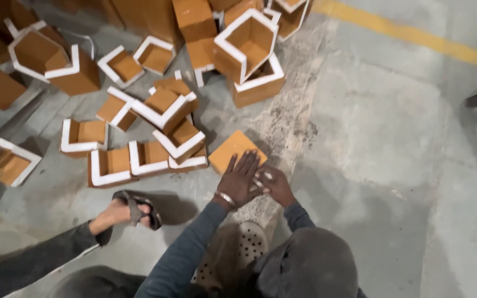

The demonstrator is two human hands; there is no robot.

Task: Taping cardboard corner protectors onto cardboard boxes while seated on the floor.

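The flat orange panel (233,150) I am working with lies on the concrete floor (371,143) just beyond my hands, at the near edge of the heap, square face up and with no white edging that I can see on it. My left hand (240,181) is spread flat, fingers splayed, its fingertips reaching onto the panel's near corner; its grip is open and holds nothing. My right hand (274,185) sits just beside it, partly tucked under the left palm, fingers curled around a small pale piece (261,179) that I cannot identify; whether that grip is truly closed on it I cannot tell. Going outward, a row of orange corner pieces with white edging (139,160) lies touching side by side to the left of the panel, and more of the same kind (167,107) are scattered and stacked behind them, with larger open orange boxes (247,44) tipped over farther back. I judge the work well along, since many pieces already carry white edging, while this bare panel looks not yet done. A sandalled foot (133,209) rests at left, and a yellow line (409,34) crosses the floor at upper right.
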